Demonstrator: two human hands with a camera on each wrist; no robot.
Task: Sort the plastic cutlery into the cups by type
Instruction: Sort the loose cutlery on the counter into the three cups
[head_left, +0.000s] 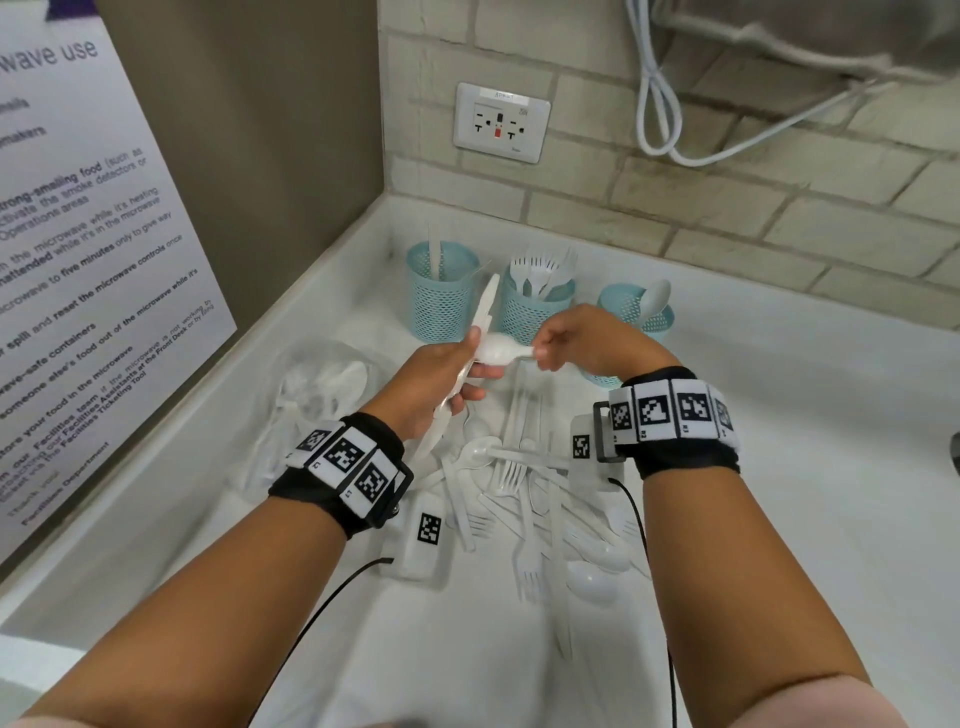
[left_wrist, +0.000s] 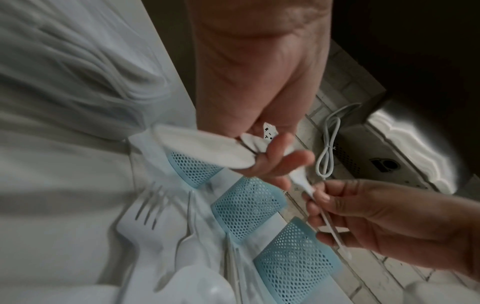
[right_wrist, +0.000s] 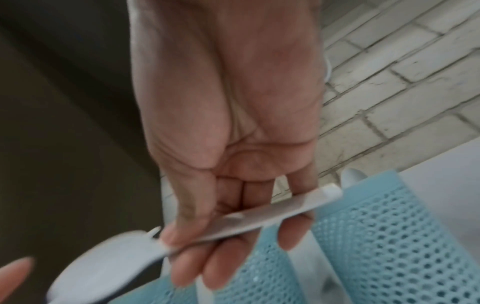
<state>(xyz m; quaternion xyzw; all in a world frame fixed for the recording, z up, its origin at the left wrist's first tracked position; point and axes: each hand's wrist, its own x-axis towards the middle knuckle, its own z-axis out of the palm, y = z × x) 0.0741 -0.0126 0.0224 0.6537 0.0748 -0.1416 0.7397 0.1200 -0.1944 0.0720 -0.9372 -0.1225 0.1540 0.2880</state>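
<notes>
My left hand (head_left: 465, 376) grips a bundle of white plastic knives (head_left: 480, 317) that point up and away; they show as a blurred blade (left_wrist: 205, 149) in the left wrist view. My right hand (head_left: 540, 356) pinches the handle of a white spoon (head_left: 496, 351), whose bowl lies against my left fingers (left_wrist: 278, 162). The right wrist view shows that spoon's handle (right_wrist: 262, 216) between thumb and fingers. Behind stand three blue mesh cups: the left cup (head_left: 440, 299) holds a knife, the middle cup (head_left: 535, 312) forks, the right cup (head_left: 636, 314) a spoon.
A loose pile of white forks, spoons and knives (head_left: 524, 499) lies on the white counter (head_left: 779, 519) below my hands. A clear plastic bag (head_left: 322, 384) sits to the left. A sign panel (head_left: 104, 260) flanks the left side; a tiled wall with a socket (head_left: 501, 122) closes the back.
</notes>
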